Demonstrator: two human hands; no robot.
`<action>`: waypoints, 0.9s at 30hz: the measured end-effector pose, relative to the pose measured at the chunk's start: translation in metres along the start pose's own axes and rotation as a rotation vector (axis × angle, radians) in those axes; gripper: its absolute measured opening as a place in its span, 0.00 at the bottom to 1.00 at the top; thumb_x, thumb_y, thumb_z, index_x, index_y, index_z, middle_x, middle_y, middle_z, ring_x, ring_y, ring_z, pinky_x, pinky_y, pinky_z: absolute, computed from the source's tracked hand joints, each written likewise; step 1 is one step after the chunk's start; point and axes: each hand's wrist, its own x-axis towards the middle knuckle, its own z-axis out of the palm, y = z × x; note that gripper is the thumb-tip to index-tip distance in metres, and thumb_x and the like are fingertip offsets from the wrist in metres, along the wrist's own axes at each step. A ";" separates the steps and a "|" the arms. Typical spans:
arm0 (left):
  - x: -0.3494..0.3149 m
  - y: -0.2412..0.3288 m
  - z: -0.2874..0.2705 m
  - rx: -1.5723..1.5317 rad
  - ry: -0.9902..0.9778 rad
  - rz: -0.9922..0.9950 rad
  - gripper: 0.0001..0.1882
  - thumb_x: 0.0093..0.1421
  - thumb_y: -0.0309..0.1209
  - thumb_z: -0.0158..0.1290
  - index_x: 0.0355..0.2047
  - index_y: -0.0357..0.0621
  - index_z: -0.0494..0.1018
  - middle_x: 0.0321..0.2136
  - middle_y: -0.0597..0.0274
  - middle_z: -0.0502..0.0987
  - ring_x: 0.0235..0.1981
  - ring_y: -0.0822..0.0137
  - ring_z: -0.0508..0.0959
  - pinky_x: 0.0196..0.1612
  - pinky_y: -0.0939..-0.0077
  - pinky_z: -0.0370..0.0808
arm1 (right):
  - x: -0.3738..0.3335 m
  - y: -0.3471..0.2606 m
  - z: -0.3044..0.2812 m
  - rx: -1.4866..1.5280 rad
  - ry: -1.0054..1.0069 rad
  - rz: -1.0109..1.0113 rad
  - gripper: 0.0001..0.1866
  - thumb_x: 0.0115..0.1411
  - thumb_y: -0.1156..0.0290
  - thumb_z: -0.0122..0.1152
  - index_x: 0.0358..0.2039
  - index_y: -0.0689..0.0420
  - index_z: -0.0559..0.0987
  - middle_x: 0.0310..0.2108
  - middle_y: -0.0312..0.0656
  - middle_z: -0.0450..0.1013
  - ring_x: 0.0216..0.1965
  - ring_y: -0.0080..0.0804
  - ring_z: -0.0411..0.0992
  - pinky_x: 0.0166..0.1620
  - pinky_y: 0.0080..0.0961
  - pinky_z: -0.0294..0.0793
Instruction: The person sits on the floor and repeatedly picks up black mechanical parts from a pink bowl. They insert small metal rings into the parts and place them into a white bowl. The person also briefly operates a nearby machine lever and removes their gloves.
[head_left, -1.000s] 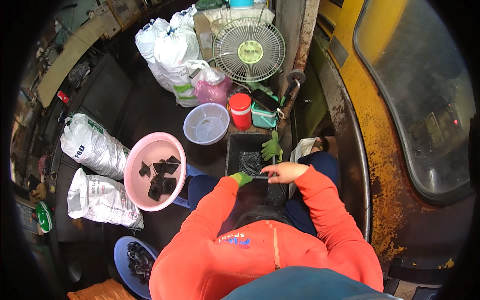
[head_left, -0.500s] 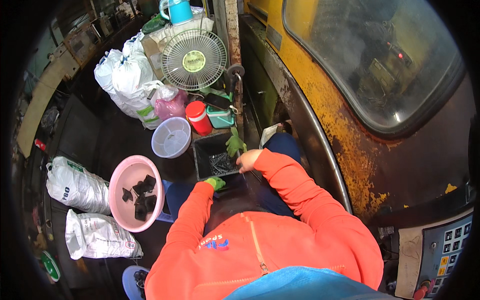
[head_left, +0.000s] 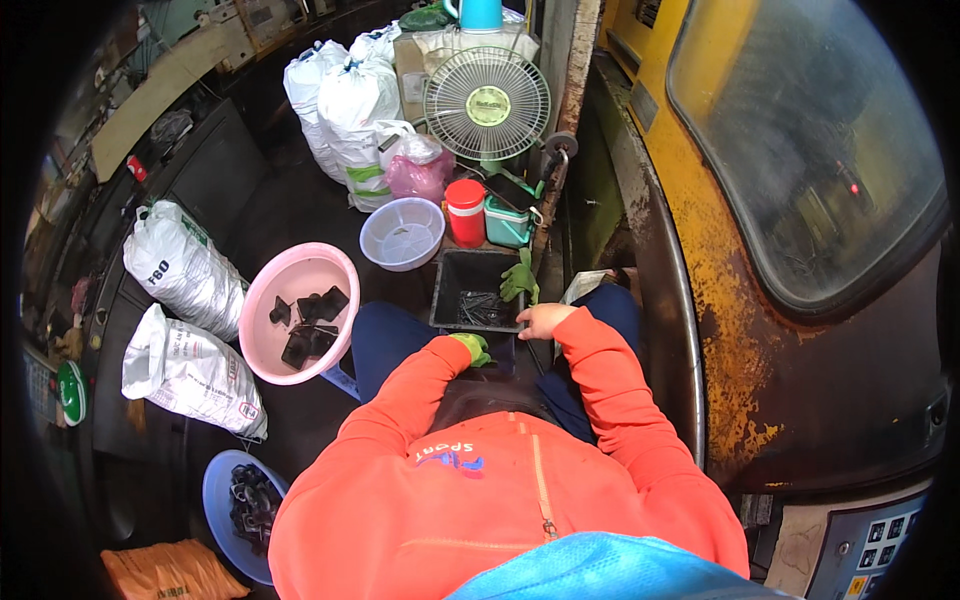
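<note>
A black plastic bin (head_left: 449, 277) stands in front of my knees, with thin dark rod-like pieces (head_left: 484, 308) in its bottom. My left hand (head_left: 474, 348), in a yellow-green glove, is just below the bin's near edge. Its fingers are curled beside a dark flat surface over my lap, and what they hold is unclear. Bare, my right hand (head_left: 545, 320) is at the bin's near right corner. Its fingers are pinched together, pointing left; anything between them is too small to name. A loose green glove (head_left: 519, 278) hangs over the bin's right rim.
A pink basin (head_left: 262, 345) with black angular parts is on the left; a blue basin (head_left: 218, 528) of dark parts sits nearer. Beyond the bin are a pale blue basket (head_left: 402, 255), a red jug (head_left: 465, 222) and a fan (head_left: 488, 106). A rusty yellow machine (head_left: 715, 330) borders the right.
The view has swung left, so the scene sits further right, and the near blue basin and an orange sack show more. Both hands keep about the same places by the bin.
</note>
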 end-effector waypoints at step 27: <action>0.090 -0.103 -0.149 -1.667 0.876 0.243 0.18 0.61 0.40 0.49 0.44 0.40 0.74 0.36 0.60 0.75 0.36 0.68 0.73 0.41 0.72 0.70 | 0.082 -0.008 -0.090 0.662 0.213 -0.259 0.17 0.65 0.63 0.55 0.51 0.59 0.74 0.41 0.35 0.76 0.40 0.20 0.71 0.42 0.21 0.72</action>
